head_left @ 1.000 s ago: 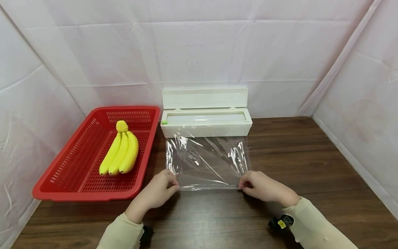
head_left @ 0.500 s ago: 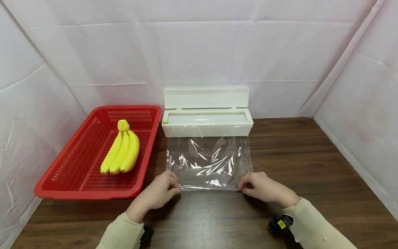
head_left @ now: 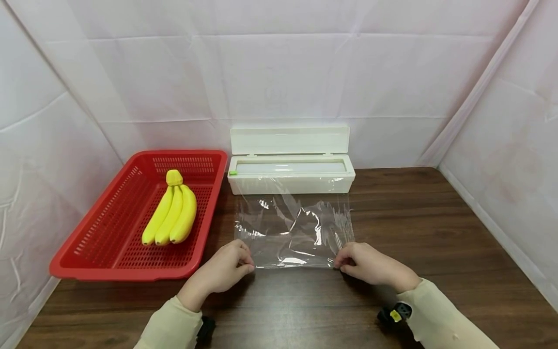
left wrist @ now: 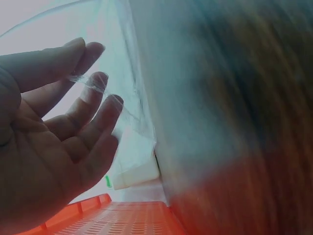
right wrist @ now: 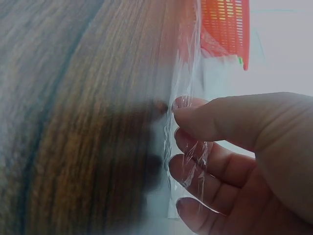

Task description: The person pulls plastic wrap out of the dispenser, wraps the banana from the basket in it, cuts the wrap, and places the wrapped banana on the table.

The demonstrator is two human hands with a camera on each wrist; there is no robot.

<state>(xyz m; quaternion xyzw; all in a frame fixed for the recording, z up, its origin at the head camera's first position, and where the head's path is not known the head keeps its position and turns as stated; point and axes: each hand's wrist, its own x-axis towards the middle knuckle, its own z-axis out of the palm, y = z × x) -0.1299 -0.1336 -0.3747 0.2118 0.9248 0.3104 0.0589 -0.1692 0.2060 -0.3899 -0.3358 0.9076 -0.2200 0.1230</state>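
Note:
A clear sheet of plastic wrap (head_left: pixel 292 232) stretches from a white wrap dispenser (head_left: pixel 292 184) toward me, just over the wooden table. My left hand (head_left: pixel 226 266) pinches its near left corner between thumb and index finger. At the near right corner, my right hand (head_left: pixel 366 261) pinches the film the same way. In the left wrist view the other fingers of the left hand (left wrist: pixel 63 117) are spread loosely. The right wrist view shows crumpled film (right wrist: pixel 190 161) lying across the fingers of the right hand (right wrist: pixel 234 156). The dispenser's lid (head_left: pixel 289 141) stands raised.
To the left stands a red plastic basket (head_left: pixel 131 274) with perforated walls, holding a bunch of yellow bananas (head_left: pixel 172 215). A small green piece (head_left: pixel 233 173) sits at the dispenser's left end. White cloth walls (head_left: pixel 279 77) enclose the dark wooden table (head_left: pixel 418 218) at the back and sides.
Both hands keep nearly the same place and grip. The film's creases and glare have shifted, and it looks slacker than a second ago. The head view has moved slightly.

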